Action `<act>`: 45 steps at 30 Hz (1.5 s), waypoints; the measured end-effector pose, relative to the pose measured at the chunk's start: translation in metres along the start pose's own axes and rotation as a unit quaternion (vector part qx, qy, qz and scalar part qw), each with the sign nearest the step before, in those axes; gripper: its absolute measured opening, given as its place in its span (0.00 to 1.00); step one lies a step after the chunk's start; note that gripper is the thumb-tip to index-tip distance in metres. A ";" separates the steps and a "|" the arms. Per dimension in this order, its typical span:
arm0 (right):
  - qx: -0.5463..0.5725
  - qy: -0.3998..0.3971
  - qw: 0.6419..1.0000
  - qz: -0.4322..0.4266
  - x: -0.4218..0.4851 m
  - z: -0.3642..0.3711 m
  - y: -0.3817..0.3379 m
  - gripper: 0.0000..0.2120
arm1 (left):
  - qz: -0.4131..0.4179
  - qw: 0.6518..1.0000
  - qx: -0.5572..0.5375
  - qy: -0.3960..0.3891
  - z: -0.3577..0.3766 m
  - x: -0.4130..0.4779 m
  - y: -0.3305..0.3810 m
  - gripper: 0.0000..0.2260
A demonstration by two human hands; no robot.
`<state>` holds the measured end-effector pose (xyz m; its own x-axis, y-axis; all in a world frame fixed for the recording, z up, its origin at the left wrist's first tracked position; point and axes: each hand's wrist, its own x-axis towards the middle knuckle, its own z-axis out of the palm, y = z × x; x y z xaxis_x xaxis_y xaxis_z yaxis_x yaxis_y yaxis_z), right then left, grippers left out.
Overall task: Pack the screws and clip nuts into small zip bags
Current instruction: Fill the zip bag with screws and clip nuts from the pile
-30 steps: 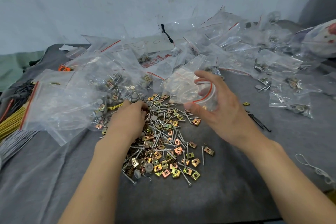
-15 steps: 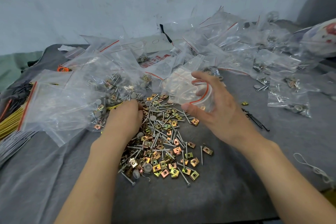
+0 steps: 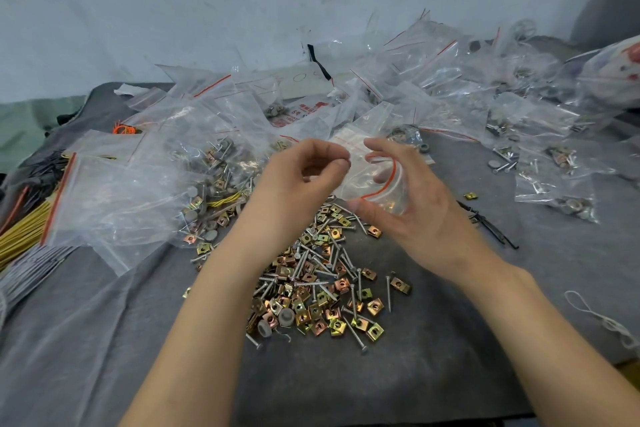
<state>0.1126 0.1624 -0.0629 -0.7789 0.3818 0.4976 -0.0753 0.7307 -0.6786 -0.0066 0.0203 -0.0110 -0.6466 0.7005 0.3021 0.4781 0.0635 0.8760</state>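
Two hands of ours meet above the grey cloth [image 3: 450,374], just past the loose heap. Our right hand [image 3: 415,211] grips a small zip bag [image 3: 375,184], the thumb curled under its red-lined mouth and the fingers arched over the top, so the mouth gapes toward nine o'clock; the bag is held in the air over the heap's twelve o'clock edge. Our left hand [image 3: 301,184] sits right at that mouth, at nine o'clock from the bag; its fingers are curled in tight and the thumb tip meets the forefinger; whether anything is pinched there we cannot tell, since the curled fingers hide it.

Mixed screws and clip nuts [image 3: 322,291] lie heaped at six o'clock from both hands, partly under our left forearm; a few strays sit at the heap's three o'clock edge. Spread at nine o'clock are large clear bags [image 3: 121,194], some with hardware showing through them; at three o'clock from the held bag lie packed small bags [image 3: 554,184]. Farther out at nine o'clock we see yellow wires [image 3: 20,236]; a black cable tie [image 3: 491,229] lies just at three o'clock of our right hand; a white string loop [image 3: 606,319] lies at four o'clock, near the cloth's edge.
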 end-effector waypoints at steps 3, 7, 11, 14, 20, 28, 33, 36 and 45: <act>-0.001 -0.003 1.000 -0.003 -0.001 0.000 -0.001 0.32 | 0.014 1.000 0.019 -0.020 0.006 -0.002 0.003 0.04; -0.007 -0.005 1.000 -0.005 -0.002 -0.001 -0.002 0.32 | 0.005 0.999 -0.006 -0.033 0.010 -0.002 0.004 0.05; -0.002 0.003 1.000 -0.010 -0.002 -0.002 -0.002 0.32 | 0.002 0.998 -0.035 -0.054 0.013 -0.002 0.004 0.07; -0.004 0.009 1.000 -0.010 -0.001 -0.003 -0.002 0.32 | 0.013 0.999 -0.035 -0.033 0.010 0.001 0.002 0.08; -0.009 0.019 1.000 -0.008 -0.001 -0.003 0.002 0.33 | -0.023 0.997 0.068 0.024 -0.003 0.005 -0.017 0.08; 0.005 0.029 1.000 -0.005 0.000 -0.004 0.004 0.33 | -0.042 0.914 0.378 -0.141 0.002 -0.005 -0.040 0.10; 0.011 0.030 0.999 -0.005 -0.001 -0.004 0.004 0.32 | -0.034 0.877 0.447 -0.171 0.007 -0.007 -0.042 0.10; 0.007 0.031 0.999 -0.007 -0.001 -0.005 0.003 0.32 | -0.044 0.879 0.440 -0.178 0.008 -0.006 -0.043 0.08; 0.006 0.025 1.000 -0.010 -0.001 -0.007 0.002 0.32 | -0.025 0.930 0.336 -0.144 0.004 -0.007 -0.043 0.03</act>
<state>0.1171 0.1671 -0.0610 -0.7451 0.3951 0.5373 -0.0978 0.7322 -0.6741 -0.0204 0.0158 -0.0526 -0.5377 0.8403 0.0698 0.7785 0.4629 0.4238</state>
